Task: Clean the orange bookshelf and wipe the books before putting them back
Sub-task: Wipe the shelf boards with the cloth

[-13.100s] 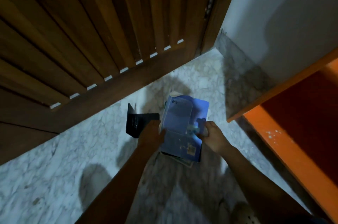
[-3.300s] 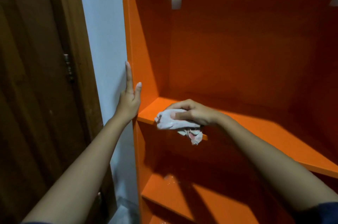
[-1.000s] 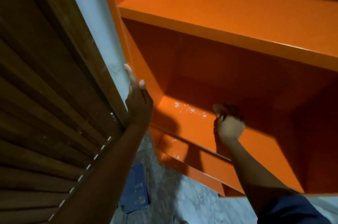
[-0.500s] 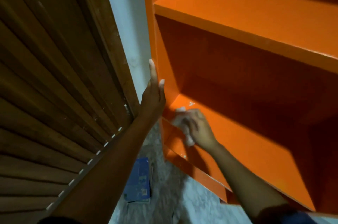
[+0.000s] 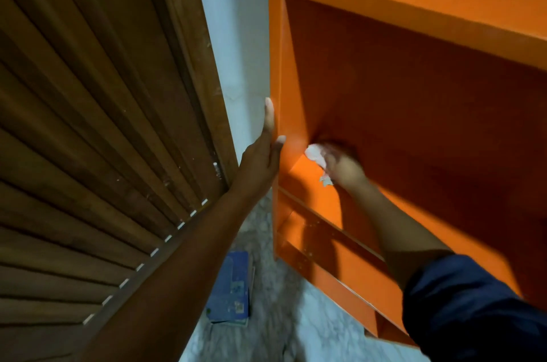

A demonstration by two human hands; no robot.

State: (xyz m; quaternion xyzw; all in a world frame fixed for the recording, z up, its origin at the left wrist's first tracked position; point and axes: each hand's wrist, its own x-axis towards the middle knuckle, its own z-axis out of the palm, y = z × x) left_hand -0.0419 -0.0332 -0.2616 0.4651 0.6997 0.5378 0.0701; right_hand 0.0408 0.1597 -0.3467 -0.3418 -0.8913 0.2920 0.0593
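Note:
The orange bookshelf (image 5: 420, 3) fills the right half of the view, its compartments bare. My right hand (image 5: 343, 165) is inside the lower compartment, shut on a crumpled white cloth (image 5: 316, 154) pressed into the back left corner of that shelf board. My left hand (image 5: 262, 154) lies flat against the outer left side panel, fingers straight and pointing up, thumb hooked over the front edge. A stack of books with a blue cover (image 5: 231, 287) lies on the marble floor just left of the bookshelf's base.
A brown slatted wooden door (image 5: 88, 139) stands on the left, with a strip of white wall (image 5: 236, 36) between it and the bookshelf. Grey marble floor (image 5: 281, 332) shows below. A lower shelf (image 5: 334, 246) carries small white specks.
My right hand has pushed the cloth from the front edge of the shelf board back into its left rear corner. My left hand stays on the side panel. The view has shifted slightly.

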